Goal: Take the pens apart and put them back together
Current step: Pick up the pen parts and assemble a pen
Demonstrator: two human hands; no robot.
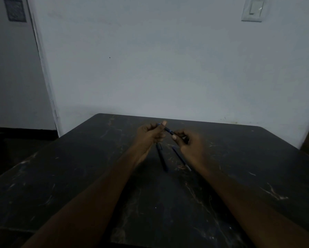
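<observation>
Both hands hold one dark blue pen (168, 130) above the far middle of the black table. My left hand (150, 135) pinches its upper left end between thumb and fingers. My right hand (189, 143) grips its lower right end. On the table below lie a dark pen barrel (161, 158), pointing toward me, and a thin refill (181, 159) with a pale tip, partly hidden by my right hand. A small dark piece (160, 146) lies beside the barrel's far end.
The black marbled table (78, 176) stands against a pale wall (150, 59). A light switch (252, 8) is high on the right. A door (12, 68) stands at the left, and the table's left edge drops to a dark floor.
</observation>
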